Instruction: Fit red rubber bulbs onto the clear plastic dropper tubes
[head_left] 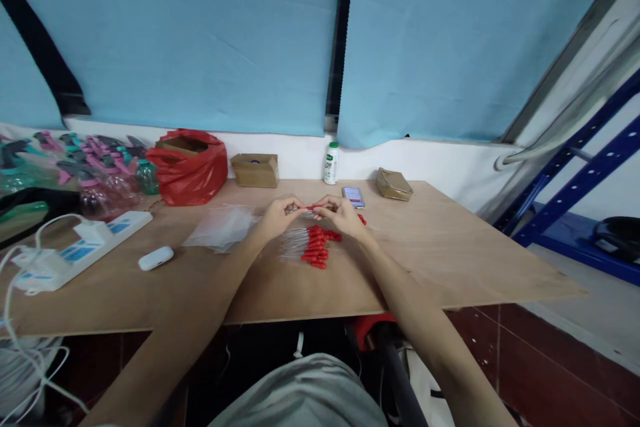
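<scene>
Both my hands meet above the middle of the plywood table (450, 260). My left hand (278, 215) and my right hand (342, 213) each pinch one end of a small clear dropper with a red bulb (311, 209), held level between them. Just below my hands lies a pile of several droppers with red bulbs (313, 247). One loose red bulb (362, 219) rests to the right of my right hand. A heap of clear plastic bags (223, 227) sits left of my left hand.
A red bag holding a box (189, 167), a cardboard box (255, 170), a white bottle (331, 163), a phone (353, 196) and a brown packet (393, 184) line the back. Power strips (75, 247) and a white case (156, 257) lie left. Blue shelving (580, 180) stands right.
</scene>
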Motion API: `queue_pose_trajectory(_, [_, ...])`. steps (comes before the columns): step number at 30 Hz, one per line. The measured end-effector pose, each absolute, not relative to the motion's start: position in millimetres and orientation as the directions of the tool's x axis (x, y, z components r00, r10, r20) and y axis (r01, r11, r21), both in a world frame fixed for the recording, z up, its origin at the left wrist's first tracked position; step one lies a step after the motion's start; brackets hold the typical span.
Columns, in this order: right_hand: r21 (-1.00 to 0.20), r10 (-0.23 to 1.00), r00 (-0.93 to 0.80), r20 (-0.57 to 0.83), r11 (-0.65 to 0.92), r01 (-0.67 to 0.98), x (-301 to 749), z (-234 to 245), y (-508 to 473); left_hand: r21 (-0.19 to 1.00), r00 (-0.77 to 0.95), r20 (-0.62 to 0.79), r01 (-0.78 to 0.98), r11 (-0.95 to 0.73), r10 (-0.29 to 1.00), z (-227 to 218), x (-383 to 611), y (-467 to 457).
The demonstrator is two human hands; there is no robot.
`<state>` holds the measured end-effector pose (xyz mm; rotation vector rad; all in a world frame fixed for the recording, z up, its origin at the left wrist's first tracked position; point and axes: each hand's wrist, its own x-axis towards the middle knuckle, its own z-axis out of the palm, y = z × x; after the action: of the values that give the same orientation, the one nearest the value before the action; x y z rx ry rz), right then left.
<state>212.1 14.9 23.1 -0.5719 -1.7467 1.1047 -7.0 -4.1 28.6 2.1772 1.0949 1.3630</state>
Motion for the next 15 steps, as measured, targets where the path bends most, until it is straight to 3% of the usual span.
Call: queue_pose_trajectory(15, [-0.845,0.748,-0.44,0.497,0.533,-0.048,210.8,27.0,10.3,0.661,0.258,0.596,0.38,-0.647,0.761,29.2,-4.2,-5.9])
